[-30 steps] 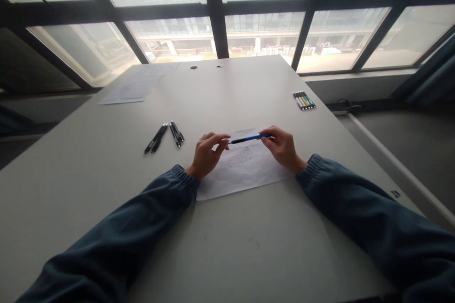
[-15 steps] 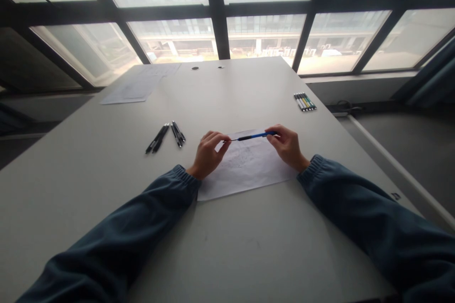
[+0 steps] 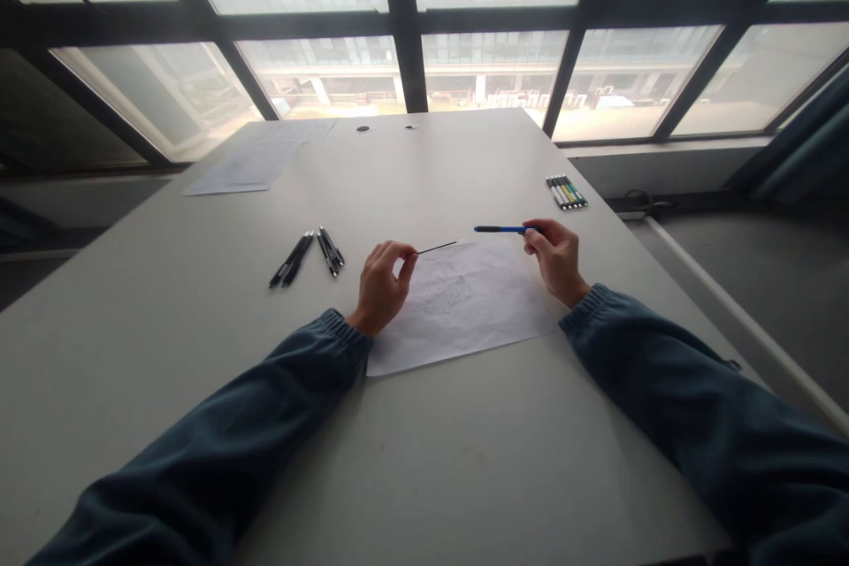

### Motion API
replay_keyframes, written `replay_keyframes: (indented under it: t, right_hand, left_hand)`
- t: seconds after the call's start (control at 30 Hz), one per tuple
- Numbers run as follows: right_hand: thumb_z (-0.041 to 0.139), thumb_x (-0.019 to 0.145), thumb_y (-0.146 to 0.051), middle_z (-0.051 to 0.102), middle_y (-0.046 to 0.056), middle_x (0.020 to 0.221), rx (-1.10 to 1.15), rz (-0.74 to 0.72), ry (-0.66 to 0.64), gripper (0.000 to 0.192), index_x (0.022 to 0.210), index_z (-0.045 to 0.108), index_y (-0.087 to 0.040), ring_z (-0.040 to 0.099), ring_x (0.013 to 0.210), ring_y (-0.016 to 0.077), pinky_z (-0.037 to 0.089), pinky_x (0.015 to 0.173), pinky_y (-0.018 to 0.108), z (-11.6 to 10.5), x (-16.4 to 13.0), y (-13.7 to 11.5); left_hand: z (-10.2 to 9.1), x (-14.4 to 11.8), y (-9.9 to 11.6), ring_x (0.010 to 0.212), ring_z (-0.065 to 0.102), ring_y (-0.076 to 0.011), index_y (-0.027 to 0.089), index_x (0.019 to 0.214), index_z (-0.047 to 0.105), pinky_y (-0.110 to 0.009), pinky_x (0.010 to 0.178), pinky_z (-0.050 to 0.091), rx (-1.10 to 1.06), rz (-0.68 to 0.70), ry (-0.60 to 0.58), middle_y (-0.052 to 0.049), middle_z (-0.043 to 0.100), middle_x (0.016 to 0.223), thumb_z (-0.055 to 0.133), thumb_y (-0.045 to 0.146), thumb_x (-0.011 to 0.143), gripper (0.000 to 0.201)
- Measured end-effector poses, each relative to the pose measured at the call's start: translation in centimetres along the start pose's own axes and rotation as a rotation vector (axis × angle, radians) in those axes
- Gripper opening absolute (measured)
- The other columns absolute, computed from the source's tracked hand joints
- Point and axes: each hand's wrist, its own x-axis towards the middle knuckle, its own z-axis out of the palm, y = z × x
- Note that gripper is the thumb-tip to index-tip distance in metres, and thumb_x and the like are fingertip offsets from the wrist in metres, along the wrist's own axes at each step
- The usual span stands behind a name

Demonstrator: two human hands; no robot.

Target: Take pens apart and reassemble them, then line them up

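Left fingers: thumb and forefinger of the left hand [image 3: 379, 283] pinch one end of a thin dark refill [image 3: 438, 247], the other fingers curled beneath.
Refill: raised just above the scribbled sheet [image 3: 464, 305], slanting from the left hand toward the pen barrel, apart from it.
Right fingers: the right hand [image 3: 555, 258] pinches the rear end of the blue pen barrel [image 3: 499, 229] between thumb and fingertips.
Pen barrel: held level over the far edge of the sheet, its dark tip aimed at the refill.
Sheet: flat on the desk [image 3: 199, 345], between the two wrists.
Black pens [image 3: 306, 254]: four on the desk, left of the sheet, near the left hand.
Coloured pens [image 3: 566, 191]: a neat row beyond the sheet, by the desk's right edge.
Papers [image 3: 252, 164]: at the desk's far left corner, well apart from the sheet.
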Motion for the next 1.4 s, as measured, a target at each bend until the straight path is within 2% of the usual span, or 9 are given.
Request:
replay_keyframes:
  t: [0.17, 0.37, 0.5, 0.63, 0.9, 1.03, 1.27, 1.4]
  right_hand:
    - [0.075, 0.077, -0.035, 0.068, 0.002, 0.069, -0.084, 0.037, 0.015, 0.027, 0.095, 0.076, -0.015, 0.057, 0.058, 0.0125, 0.047, 0.054, 0.026, 0.3, -0.2, -0.3]
    - [0.075, 0.078, -0.038, 0.076, 0.007, 0.090, -0.279, -0.049, -0.167, 0.026, 0.095, 0.078, -0.018, 0.063, 0.067, 0.0149, 0.050, 0.059, 0.028, 0.7, -0.8, 0.1]
    - [0.074, 0.079, -0.037, 0.076, 0.006, 0.087, -0.365, -0.086, -0.260, 0.024, 0.092, 0.079, -0.018, 0.062, 0.068, 0.0150, 0.048, 0.059, 0.028, 0.8, -1.0, 0.3]
    - [0.076, 0.077, -0.034, 0.075, 0.004, 0.082, -0.445, -0.054, -0.280, 0.025, 0.097, 0.078, -0.019, 0.056, 0.060, 0.0133, 0.047, 0.059, 0.029, 0.9, -1.0, 0.6]
    - [0.074, 0.079, -0.026, 0.072, 0.004, 0.084, -0.641, -0.205, -0.370, 0.009, 0.086, 0.077, -0.022, 0.061, 0.082, 0.0213, 0.050, 0.080, 0.037, 0.4, -0.8, 1.0]
    - [0.074, 0.078, -0.022, 0.071, 0.006, 0.090, -0.691, -0.224, -0.408, 0.008, 0.085, 0.076, -0.022, 0.061, 0.094, 0.0247, 0.048, 0.089, 0.042, 0.3, -0.8, 1.0]
    - [0.075, 0.077, -0.021, 0.070, 0.006, 0.088, -0.703, -0.177, -0.412, 0.014, 0.091, 0.076, -0.021, 0.061, 0.091, 0.0241, 0.050, 0.085, 0.040, 0.3, -0.9, 1.2]
    - [0.069, 0.084, -0.026, 0.070, 0.006, 0.090, -0.638, -0.263, -0.304, 0.011, 0.092, 0.075, -0.021, 0.061, 0.089, 0.0236, 0.049, 0.087, 0.041, 0.7, -1.2, 0.3]
  left_hand:
    - [0.1, 0.0, 0.3, 0.086, 0.058, -0.0190, 0.020, 0.091, 0.063, -0.033, 0.079, 0.048, -0.070, 0.049, -0.049, -0.004, 0.065, 0.087, 0.056, 0.028, 0.096, 0.011]
    - [0.2, 0.1, 0.7, 0.084, 0.061, -0.0183, 0.021, 0.088, 0.065, -0.034, 0.080, 0.049, -0.129, 0.163, -0.150, -0.003, 0.069, 0.086, 0.061, 0.024, 0.092, 0.007]
    - [0.2, 0.1, 0.9, 0.082, 0.062, -0.0179, 0.021, 0.086, 0.066, -0.034, 0.079, 0.050, -0.155, 0.201, -0.204, -0.003, 0.069, 0.083, 0.062, 0.025, 0.091, 0.008]
    - [0.2, 0.0, 1.1, 0.081, 0.062, -0.0171, 0.021, 0.084, 0.066, -0.034, 0.081, 0.051, -0.160, 0.211, -0.236, -0.003, 0.069, 0.081, 0.062, 0.025, 0.091, 0.009]
    - [0.4, 0.0, 0.9, 0.080, 0.063, -0.0174, 0.021, 0.086, 0.068, -0.034, 0.080, 0.053, -0.167, 0.224, -0.254, -0.004, 0.070, 0.081, 0.061, 0.029, 0.092, 0.012]
    - [0.5, 0.0, 0.8, 0.080, 0.063, -0.0175, 0.021, 0.086, 0.067, -0.035, 0.080, 0.053, -0.173, 0.229, -0.263, -0.004, 0.070, 0.082, 0.061, 0.028, 0.092, 0.011]
    - [0.5, 0.0, 0.9, 0.079, 0.061, -0.0171, 0.021, 0.086, 0.067, -0.033, 0.079, 0.051, -0.185, 0.233, -0.260, -0.004, 0.070, 0.081, 0.063, 0.024, 0.090, 0.007]
    - [0.5, 0.0, 0.9, 0.079, 0.062, -0.0173, 0.021, 0.086, 0.068, -0.033, 0.079, 0.051, -0.181, 0.229, -0.256, -0.004, 0.070, 0.081, 0.063, 0.025, 0.090, 0.007]
